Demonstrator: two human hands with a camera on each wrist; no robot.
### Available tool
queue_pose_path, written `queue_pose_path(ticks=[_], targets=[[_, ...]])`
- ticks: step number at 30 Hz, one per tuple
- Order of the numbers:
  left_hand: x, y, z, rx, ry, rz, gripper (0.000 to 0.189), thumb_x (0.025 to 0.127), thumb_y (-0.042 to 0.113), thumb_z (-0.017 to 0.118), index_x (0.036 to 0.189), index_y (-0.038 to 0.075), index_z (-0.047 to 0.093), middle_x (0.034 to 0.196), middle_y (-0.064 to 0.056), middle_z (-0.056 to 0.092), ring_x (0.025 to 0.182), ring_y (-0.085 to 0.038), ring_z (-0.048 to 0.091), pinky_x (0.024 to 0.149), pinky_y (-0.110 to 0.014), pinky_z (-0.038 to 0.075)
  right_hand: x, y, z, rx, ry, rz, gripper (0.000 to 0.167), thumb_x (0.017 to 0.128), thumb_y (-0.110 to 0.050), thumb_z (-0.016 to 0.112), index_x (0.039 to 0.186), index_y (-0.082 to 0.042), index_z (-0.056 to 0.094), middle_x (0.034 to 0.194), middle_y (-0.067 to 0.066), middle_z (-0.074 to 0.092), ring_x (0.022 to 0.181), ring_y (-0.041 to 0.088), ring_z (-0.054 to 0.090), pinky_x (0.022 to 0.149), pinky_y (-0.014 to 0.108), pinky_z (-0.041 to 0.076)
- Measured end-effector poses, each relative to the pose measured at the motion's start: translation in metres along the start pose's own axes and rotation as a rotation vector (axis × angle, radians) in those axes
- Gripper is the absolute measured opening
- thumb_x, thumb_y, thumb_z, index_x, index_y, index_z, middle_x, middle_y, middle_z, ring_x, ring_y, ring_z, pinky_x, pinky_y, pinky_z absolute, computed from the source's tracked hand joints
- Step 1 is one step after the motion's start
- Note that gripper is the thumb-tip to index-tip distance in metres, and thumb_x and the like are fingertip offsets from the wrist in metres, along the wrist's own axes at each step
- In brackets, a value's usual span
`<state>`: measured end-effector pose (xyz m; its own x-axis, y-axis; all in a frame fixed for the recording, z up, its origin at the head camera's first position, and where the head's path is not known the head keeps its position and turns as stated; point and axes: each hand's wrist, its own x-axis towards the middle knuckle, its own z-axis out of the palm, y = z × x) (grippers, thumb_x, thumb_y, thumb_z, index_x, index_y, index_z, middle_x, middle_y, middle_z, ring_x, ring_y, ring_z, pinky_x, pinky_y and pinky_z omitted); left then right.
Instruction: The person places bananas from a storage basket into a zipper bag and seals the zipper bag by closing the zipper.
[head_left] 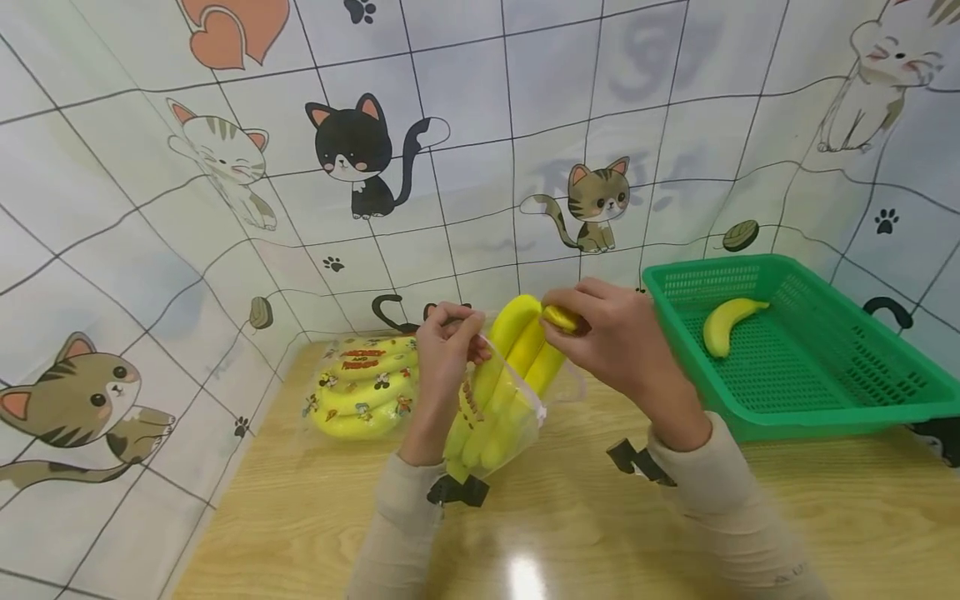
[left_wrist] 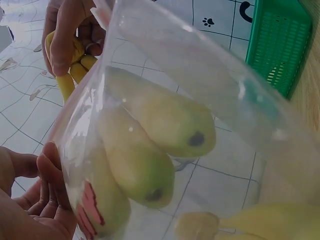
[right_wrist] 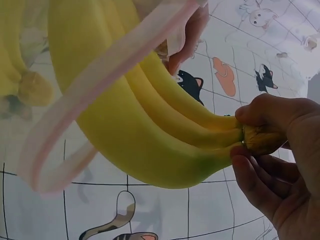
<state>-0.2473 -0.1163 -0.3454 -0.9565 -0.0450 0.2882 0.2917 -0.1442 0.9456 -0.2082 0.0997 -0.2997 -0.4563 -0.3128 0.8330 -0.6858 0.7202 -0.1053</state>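
A bunch of yellow bananas [head_left: 525,350] stands tilted, its lower part inside a clear zip bag [head_left: 525,425] with a light slider strip along its mouth. My left hand [head_left: 442,367] pinches the edge of the bag's mouth between thumb and fingers. The bunch's stem end is gripped by my right hand [head_left: 615,337], above the bag's opening. In the right wrist view, thumb and fingers close round the brown stem [right_wrist: 262,140]. Through the film in the left wrist view, the dark banana tips [left_wrist: 197,138] show.
Left of my hands, another printed clear bag [head_left: 363,392] of bananas lies on the wooden table [head_left: 300,517]. A green plastic basket [head_left: 806,417] stands at the right with a single banana [head_left: 729,325] in it. Behind hangs a cat-patterned sheet [head_left: 480,200].
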Motion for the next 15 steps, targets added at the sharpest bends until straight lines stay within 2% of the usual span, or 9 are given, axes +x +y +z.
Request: queue_pose_path(ticks=[4,10,15], targets=[[0.0,0.0,-0.001,0.0,0.006,0.005,0.009,0.099,0.009,0.067,0.101,0.001,0.063,0.062,0.003,0.065,0.049,-0.01,0.062,0.049,-0.021,0.052,-0.003,0.002,0.012,0.08,-0.009,0.041,0.016,0.083,-0.01,0.084,0.097,-0.007,0.079,0.077,0.005,0.067,0.061,0.009,0.051,0.054,0.025,0.048],[0.001,0.002,0.0,-0.006,0.001,0.009,0.011,0.098,0.009,0.068,0.102,0.0,0.062,0.062,0.004,0.066,0.048,-0.009,0.062,0.049,-0.021,0.053,-0.004,0.009,0.027,0.172,-0.035,0.036,0.016,0.084,-0.013,0.083,0.099,-0.009,0.079,0.082,0.004,0.072,0.063,0.009,0.055,0.056,0.025,0.05],[0.0,0.002,0.001,-0.01,-0.003,-0.004,0.01,0.098,0.011,0.068,0.101,0.003,0.062,0.063,0.003,0.066,0.048,-0.011,0.062,0.05,-0.022,0.053,-0.005,0.014,0.03,0.243,-0.074,0.047,0.017,0.083,-0.012,0.085,0.099,-0.008,0.08,0.082,0.003,0.074,0.063,0.008,0.057,0.056,0.024,0.052]])
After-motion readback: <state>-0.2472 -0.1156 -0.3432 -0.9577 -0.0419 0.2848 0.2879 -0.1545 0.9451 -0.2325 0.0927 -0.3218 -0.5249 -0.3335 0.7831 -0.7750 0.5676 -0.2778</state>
